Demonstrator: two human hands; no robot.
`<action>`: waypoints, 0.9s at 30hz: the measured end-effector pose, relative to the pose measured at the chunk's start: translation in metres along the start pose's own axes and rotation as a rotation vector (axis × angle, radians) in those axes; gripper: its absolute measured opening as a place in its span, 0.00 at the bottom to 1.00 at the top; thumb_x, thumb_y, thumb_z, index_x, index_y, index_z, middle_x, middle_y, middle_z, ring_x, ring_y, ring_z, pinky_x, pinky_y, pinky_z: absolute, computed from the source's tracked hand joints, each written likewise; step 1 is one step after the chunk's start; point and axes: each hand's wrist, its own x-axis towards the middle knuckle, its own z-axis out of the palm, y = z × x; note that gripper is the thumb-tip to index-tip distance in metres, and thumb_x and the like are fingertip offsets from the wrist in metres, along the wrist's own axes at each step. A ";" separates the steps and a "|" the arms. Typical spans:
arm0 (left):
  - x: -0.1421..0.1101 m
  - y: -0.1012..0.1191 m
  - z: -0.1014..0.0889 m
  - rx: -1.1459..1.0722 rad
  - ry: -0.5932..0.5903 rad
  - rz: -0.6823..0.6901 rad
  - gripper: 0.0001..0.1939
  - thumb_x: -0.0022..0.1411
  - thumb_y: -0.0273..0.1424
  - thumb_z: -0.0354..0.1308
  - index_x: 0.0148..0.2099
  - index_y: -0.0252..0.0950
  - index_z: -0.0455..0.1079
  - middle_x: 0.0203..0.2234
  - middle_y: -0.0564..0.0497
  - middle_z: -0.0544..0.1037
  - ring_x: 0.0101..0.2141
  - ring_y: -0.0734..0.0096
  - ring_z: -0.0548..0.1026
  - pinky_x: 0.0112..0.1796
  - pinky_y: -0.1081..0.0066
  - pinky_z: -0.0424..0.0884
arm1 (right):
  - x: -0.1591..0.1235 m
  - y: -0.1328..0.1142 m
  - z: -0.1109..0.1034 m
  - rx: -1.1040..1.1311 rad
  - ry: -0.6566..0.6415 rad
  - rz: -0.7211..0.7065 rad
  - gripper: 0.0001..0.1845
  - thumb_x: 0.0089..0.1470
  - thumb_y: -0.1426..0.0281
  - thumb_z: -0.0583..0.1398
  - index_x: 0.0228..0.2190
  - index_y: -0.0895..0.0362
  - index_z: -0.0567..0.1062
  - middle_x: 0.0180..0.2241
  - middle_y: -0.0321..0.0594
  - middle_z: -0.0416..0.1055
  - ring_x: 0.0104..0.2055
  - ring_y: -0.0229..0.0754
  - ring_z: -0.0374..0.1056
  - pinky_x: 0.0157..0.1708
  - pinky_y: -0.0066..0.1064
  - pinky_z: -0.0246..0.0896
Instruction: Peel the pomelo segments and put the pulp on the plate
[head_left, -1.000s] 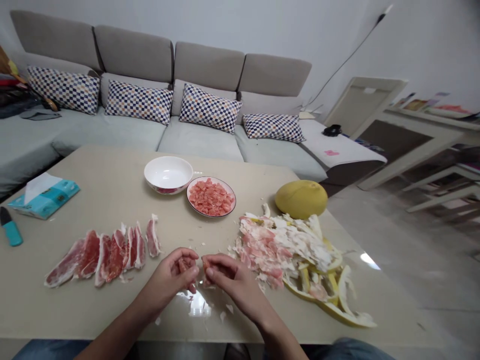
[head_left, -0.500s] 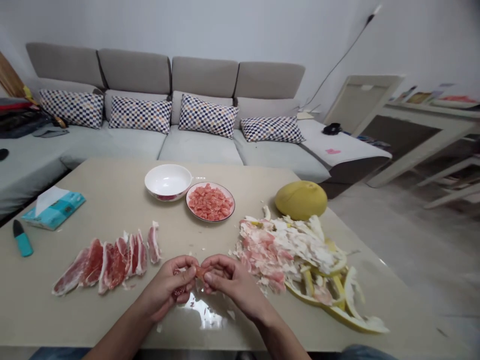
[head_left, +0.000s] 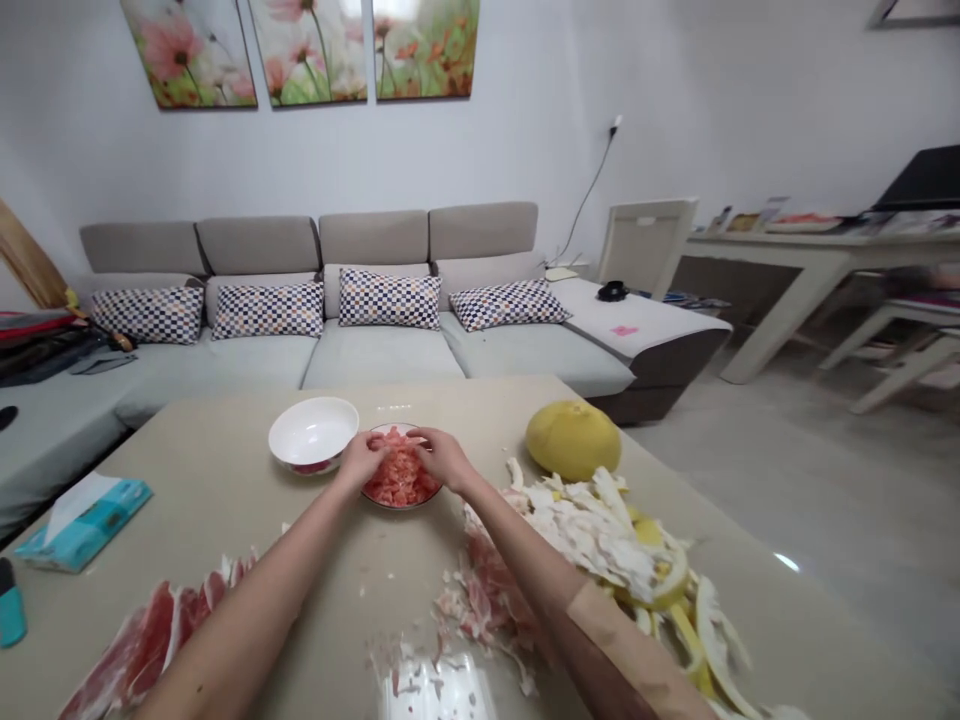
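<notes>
A dark-rimmed plate (head_left: pixel 405 507) heaped with peeled pink pomelo pulp (head_left: pixel 401 475) stands toward the far side of the table. My left hand (head_left: pixel 361 460) reaches over its left edge, fingers curved and apart above the pulp. From the right side my right hand (head_left: pixel 444 460) comes over the same plate, finger and thumb apart, touching or just above the pieces. No separate piece is visible in either hand, though the palms are hidden. Unpeeled pomelo segments (head_left: pixel 161 630) lie in a row at the near left, partly covered by my left forearm.
A white bowl (head_left: pixel 315 435) stands left of the plate. To the right are a whole yellow pomelo (head_left: pixel 574 440) and a pile of rind and membrane (head_left: pixel 592 530). A tissue pack (head_left: pixel 86 525) and a turquoise-handled knife (head_left: pixel 11 610) lie at the left. A sofa (head_left: pixel 382 355) stands behind.
Both hands have moved forward from the near edge to the plate. The pulp piece between them and the pulp in my left hand no longer show there. The view has tilted up.
</notes>
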 end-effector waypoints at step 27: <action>-0.188 -0.065 -0.062 -0.912 -0.007 -0.500 0.12 0.55 0.16 0.59 0.43 0.28 0.74 0.37 0.39 0.80 0.43 0.61 0.79 0.48 0.67 0.72 | 0.044 0.031 0.007 -0.458 -0.169 -0.075 0.15 0.62 0.65 0.58 0.49 0.57 0.70 0.50 0.45 0.69 0.47 0.45 0.69 0.46 0.43 0.68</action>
